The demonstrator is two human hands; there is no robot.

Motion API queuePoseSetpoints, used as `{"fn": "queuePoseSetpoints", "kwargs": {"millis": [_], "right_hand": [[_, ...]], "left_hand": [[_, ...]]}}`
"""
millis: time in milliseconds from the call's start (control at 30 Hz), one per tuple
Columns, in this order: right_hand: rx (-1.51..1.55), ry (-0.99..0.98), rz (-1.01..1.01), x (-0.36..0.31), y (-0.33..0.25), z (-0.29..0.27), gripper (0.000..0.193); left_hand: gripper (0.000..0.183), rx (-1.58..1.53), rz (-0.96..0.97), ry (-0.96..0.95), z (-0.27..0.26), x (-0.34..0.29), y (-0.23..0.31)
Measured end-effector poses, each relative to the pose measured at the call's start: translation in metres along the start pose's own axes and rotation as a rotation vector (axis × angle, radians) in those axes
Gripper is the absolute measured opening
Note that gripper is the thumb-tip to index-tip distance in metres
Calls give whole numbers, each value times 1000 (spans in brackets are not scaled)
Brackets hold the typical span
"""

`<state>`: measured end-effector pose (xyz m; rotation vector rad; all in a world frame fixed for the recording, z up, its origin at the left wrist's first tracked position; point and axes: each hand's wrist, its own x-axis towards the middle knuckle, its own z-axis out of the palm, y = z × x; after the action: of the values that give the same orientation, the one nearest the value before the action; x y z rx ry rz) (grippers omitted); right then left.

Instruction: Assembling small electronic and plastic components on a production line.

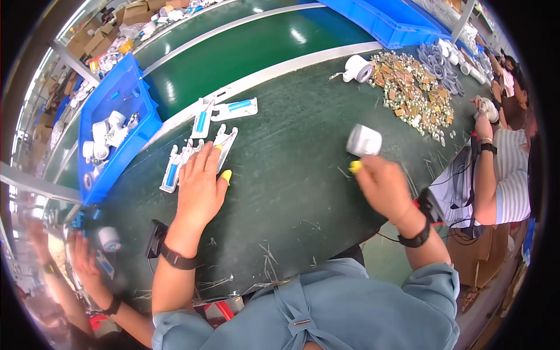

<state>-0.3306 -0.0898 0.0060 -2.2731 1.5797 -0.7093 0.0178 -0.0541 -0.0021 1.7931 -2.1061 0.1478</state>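
Observation:
My left hand lies flat over a group of white plastic housings with blue cylindrical cells in them. Yellow covers sit on its thumb and one fingertip. Just beyond the fingers are two more such housings. My right hand is smeared by motion, its fingers curled and a yellow cover on the thumb. A white round plastic part is right at its fingertips; whether it is gripped or only touched I cannot tell.
A blue bin with white parts stands left. Small circuit boards are heaped at far right, beside grey rings and a white fitting. Another blue bin is at the back. Co-workers' arms show right, others left.

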Motion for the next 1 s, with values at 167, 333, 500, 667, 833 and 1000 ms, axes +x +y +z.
{"fn": "queuePoseSetpoints", "kwargs": {"millis": [167, 333, 500, 667, 833, 1000], "right_hand": [[1115, -670, 473, 25, -30, 30, 25], [1557, -701, 686, 13, -35, 33, 26], [1778, -576, 682, 1, -29, 30, 34], [1646, -620, 669, 5, -37, 32, 29], [1395, -906, 488, 23, -64, 61, 22], [1374, -1006, 400, 28, -75, 90, 21]], "left_hand": [[43, -11, -3, -143, -7, -27, 14], [41, 2, -25, -173, -31, -61, 32], [42, -136, -59, -57, -22, -39, 27], [36, -168, -103, -33, 1, -22, 24], [27, -203, -65, 80, 15, -27, 25], [25, -503, -53, -4, 0, -44, 32]]}}
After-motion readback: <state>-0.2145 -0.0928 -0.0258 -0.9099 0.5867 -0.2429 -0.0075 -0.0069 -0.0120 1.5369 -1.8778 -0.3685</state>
